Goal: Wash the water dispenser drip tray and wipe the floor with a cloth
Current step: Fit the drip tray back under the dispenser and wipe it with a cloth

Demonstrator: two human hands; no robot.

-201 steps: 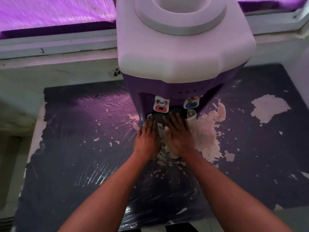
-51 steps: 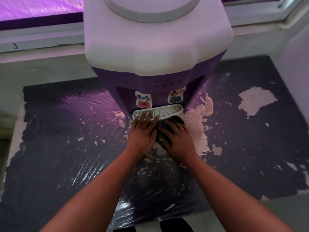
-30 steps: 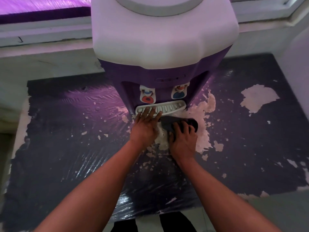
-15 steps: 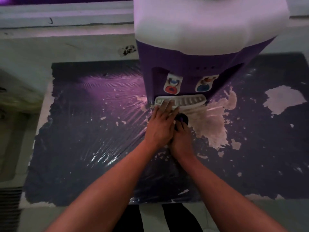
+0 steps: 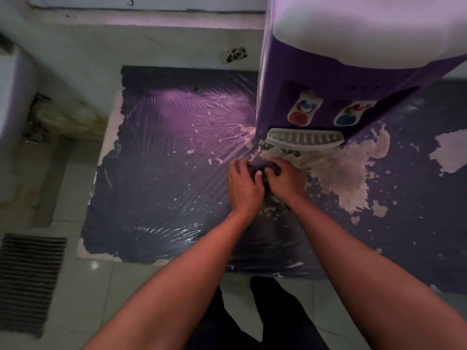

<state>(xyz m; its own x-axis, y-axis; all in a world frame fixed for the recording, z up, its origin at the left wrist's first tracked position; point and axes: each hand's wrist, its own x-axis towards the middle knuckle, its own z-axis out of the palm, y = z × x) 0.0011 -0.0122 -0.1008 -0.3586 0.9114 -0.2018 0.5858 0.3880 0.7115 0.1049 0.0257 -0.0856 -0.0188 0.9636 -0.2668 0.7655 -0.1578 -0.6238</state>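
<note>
Both your left hand [image 5: 243, 184] and right hand [image 5: 285, 179] clench a dark cloth [image 5: 262, 170] together on the peeling floor mat [image 5: 164, 198], near the drip tray [image 5: 304, 138].

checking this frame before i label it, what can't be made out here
- Dark cloth, head view: bunched between left hand and right hand; fingers cover most of it.
- Water dispenser: top and right side cut off by the frame edge.
- Drip tray: dispenser body overhangs its back; inside not visible.
- Tap labels: too small and blurred to read.
</note>
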